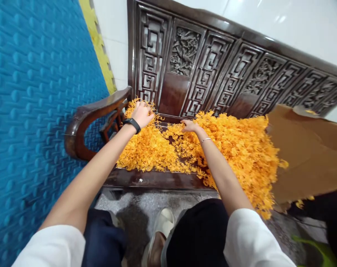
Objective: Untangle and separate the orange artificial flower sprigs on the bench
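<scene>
A heap of small orange, curly flower-like pieces (151, 148) lies on the left part of a dark wooden bench (157, 178). My left hand (142, 114), with a black band at its wrist, is at the back of this heap. Its fingers are curled around some of the orange pieces, and loose strands stick out beside them. Over a thinner scatter of the same pieces, my right hand (190, 126) reaches leftward, its fingers and thumb apart. To its right rises a much larger orange pile (237, 148), partly covered by my forearm.
The bench has a carved backrest (182, 55) and a curved left armrest (76, 122). A brown cardboard sheet (310, 155) stands right of the large pile. Blue bumpy matting (40, 92) with a yellow edge (97, 40) lies at the left. My shoes are on the grey floor (135, 204).
</scene>
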Available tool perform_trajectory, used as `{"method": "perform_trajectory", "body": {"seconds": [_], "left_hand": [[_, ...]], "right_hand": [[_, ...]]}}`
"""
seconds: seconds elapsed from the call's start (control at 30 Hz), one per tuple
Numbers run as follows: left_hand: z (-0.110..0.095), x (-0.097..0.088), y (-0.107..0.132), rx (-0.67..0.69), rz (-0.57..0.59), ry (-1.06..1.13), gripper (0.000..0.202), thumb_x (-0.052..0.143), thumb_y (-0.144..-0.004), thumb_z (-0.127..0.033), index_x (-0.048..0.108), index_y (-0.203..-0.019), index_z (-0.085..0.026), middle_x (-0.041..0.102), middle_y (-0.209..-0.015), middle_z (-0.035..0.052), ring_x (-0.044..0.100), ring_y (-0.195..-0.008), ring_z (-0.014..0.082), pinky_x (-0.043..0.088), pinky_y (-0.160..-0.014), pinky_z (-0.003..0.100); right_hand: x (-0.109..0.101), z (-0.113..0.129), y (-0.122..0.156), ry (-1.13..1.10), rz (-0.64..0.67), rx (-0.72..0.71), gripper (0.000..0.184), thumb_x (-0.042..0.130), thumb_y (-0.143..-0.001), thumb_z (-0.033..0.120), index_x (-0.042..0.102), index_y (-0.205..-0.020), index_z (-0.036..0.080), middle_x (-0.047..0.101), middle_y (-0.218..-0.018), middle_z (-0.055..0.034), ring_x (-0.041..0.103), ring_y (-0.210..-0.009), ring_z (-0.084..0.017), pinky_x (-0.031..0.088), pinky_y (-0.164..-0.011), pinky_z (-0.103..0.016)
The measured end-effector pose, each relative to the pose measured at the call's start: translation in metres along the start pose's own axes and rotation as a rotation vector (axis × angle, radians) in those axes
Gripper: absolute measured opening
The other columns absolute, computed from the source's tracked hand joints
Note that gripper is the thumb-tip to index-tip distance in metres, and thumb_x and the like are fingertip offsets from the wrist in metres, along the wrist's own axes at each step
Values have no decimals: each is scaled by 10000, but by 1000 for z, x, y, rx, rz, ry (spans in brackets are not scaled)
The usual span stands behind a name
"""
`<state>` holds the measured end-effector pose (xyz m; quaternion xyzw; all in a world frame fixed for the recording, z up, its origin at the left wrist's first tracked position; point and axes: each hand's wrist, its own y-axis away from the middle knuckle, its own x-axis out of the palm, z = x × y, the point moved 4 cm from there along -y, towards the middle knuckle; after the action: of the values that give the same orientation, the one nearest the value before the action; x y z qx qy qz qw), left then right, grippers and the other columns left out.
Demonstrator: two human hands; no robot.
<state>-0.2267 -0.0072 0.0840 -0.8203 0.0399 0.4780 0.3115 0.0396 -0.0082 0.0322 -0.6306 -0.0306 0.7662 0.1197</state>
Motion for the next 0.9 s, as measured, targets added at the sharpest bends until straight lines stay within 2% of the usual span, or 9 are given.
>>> {"method": "perform_trajectory", "body": {"seconds": [0.1, 0.2, 0.27, 0.43, 0.53, 0.63, 0.77, 0.9], "left_hand": [[-10, 8, 0, 67, 27, 7, 220, 528, -783, -240, 693, -867, -120, 531, -1142, 122, 385, -1219, 314, 299, -1078, 436], [-21, 17, 0, 131, 70, 34, 224, 530, -769, -248, 696, -856, -124, 530, -1164, 125, 370, -1233, 318, 287, -1083, 442], [-28, 23, 0, 146, 92, 51, 229, 534, -763, -252, 695, -858, -121, 536, -1161, 136, 380, -1226, 320, 290, -1079, 443], [-45, 41, -2, 180, 140, 88, 273, 561, -739, -257, 666, -961, -138, 576, -1143, 136, 437, -1185, 308, 336, -1044, 428], [-51, 50, -5, 180, 170, 135, 440, 580, -741, -304, 580, -1151, -143, 587, -1186, 132, 464, -1189, 297, 355, -1025, 417], [-54, 57, -10, 168, 195, 200, 658, 585, -757, -371, 401, -1344, -137, 561, -1276, 150, 495, -1212, 267, 372, -1014, 377], [-55, 69, -14, 126, 259, 466, 914, 649, -728, -353, 148, -1468, -163, 494, -1375, 176, 441, -1304, 231, 336, -1054, 352], [-59, 89, -14, 131, 271, 694, 1043, 728, -657, -314, 102, -1481, -183, 245, -1524, 186, 253, -1407, 242, 287, -1096, 369]], "right_hand": [[1, -28, 31, 32, -57, 111, 370, 574, -670, 37, 619, -1021, 144, 551, -1215, -178, 435, -1193, -318, 234, -1023, -605], [-1, -41, 50, 25, -146, 178, 207, 549, -740, 107, 636, -928, 118, 567, -1151, -199, 443, -1156, -306, 280, -1011, -526], [-6, -43, 56, -17, -216, 203, 159, 560, -773, 196, 637, -892, 125, 577, -1113, -180, 458, -1119, -294, 329, -976, -475], [-32, -34, 56, -157, -451, 230, 261, 433, -871, 328, 590, -983, 151, 565, -1142, -122, 466, -1109, -233, 340, -977, -404], [-60, -23, 51, -365, -639, 161, 302, 356, -905, 348, 567, -982, 146, 607, -1022, -89, 536, -992, -184, 395, -931, -344], [-88, -16, 45, -629, -826, 46, 367, 334, -914, 417, 570, -985, 145, 607, -931, -77, 586, -904, -171, 466, -827, -304], [-112, -14, 37, -721, -901, -61, 486, 280, -909, 538, 557, -1073, 174, 591, -934, -73, 622, -905, -177, 503, -778, -317], [-124, -18, 38, -789, -930, -118, 555, 212, -910, 568, 508, -1169, 176, 573, -985, -90, 632, -965, -199, 524, -770, -347]]}}
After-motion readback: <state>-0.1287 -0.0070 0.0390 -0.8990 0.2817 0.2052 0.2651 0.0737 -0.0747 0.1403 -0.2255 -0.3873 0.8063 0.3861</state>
